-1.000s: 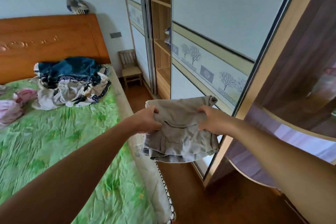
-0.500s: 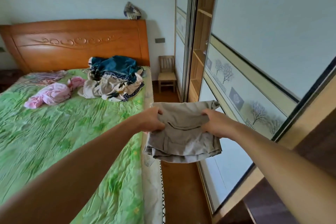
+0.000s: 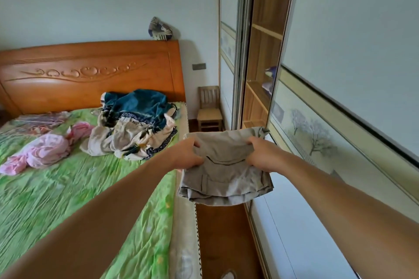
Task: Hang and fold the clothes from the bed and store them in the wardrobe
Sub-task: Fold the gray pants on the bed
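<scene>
A folded grey-beige garment (image 3: 224,179) hangs in the air over the strip of floor between bed and wardrobe. My left hand (image 3: 187,154) grips its left edge and my right hand (image 3: 260,155) grips its right edge, thumbs on top. On the green bed (image 3: 56,188) a heap of teal, cream and dark-patterned clothes (image 3: 133,124) lies near the headboard, with a pink garment (image 3: 45,149) to its left. The wardrobe (image 3: 260,63) stands on the right, its sliding doors parted to show wooden shelves.
A small wooden chair (image 3: 208,111) stands in the corner beyond the bed. A folded purple item (image 3: 269,79) lies on a wardrobe shelf. A patterned object (image 3: 159,29) sits on the wooden headboard (image 3: 90,75). Brown floor (image 3: 220,233) runs between bed and wardrobe.
My view has swung left toward the bed and the open wardrobe gap. Both hands keep the same grip on the folded garment, which stays in front of me.
</scene>
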Demonstrator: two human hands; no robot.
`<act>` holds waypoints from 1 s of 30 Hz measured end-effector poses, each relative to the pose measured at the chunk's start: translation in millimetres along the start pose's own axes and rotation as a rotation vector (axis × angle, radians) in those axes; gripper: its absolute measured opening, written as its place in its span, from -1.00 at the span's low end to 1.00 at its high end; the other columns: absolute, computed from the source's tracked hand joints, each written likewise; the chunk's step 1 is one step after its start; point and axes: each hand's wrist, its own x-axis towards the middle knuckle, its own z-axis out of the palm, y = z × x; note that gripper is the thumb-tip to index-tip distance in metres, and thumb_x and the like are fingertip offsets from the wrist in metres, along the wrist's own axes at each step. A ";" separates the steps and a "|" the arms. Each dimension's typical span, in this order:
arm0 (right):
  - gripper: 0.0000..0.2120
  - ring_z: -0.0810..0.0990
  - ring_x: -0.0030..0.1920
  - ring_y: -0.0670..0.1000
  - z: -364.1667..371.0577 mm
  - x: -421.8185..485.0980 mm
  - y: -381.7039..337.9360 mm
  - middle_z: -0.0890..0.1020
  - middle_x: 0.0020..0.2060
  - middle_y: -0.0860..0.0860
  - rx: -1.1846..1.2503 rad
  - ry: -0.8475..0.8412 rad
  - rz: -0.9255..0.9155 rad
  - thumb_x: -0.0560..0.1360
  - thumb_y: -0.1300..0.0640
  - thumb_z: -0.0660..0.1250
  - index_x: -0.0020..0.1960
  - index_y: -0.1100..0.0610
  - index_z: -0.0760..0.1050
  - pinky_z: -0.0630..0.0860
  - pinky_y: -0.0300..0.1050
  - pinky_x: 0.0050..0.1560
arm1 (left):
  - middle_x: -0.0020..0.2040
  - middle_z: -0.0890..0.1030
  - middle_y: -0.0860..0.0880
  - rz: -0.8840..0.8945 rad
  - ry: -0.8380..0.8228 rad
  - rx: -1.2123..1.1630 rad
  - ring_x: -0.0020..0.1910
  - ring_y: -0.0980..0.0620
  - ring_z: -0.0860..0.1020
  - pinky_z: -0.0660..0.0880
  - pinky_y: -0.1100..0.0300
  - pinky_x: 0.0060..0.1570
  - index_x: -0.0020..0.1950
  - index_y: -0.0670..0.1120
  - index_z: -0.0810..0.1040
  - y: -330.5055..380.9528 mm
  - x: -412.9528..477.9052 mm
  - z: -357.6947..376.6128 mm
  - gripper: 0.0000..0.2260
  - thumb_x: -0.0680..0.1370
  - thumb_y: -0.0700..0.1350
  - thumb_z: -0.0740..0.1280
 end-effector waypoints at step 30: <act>-0.46 0.52 -0.09 -0.04 -270.5 416.1 -127.9 0.51 -0.05 -0.04 0.089 0.330 -0.107 0.47 0.16 0.38 0.43 0.01 0.43 0.50 -0.10 -0.09 | -0.04 0.45 0.08 0.211 0.143 -0.002 -0.14 0.08 0.53 0.45 0.29 -0.37 0.24 0.08 0.44 53.9 438.2 -292.8 -0.68 0.53 0.04 0.42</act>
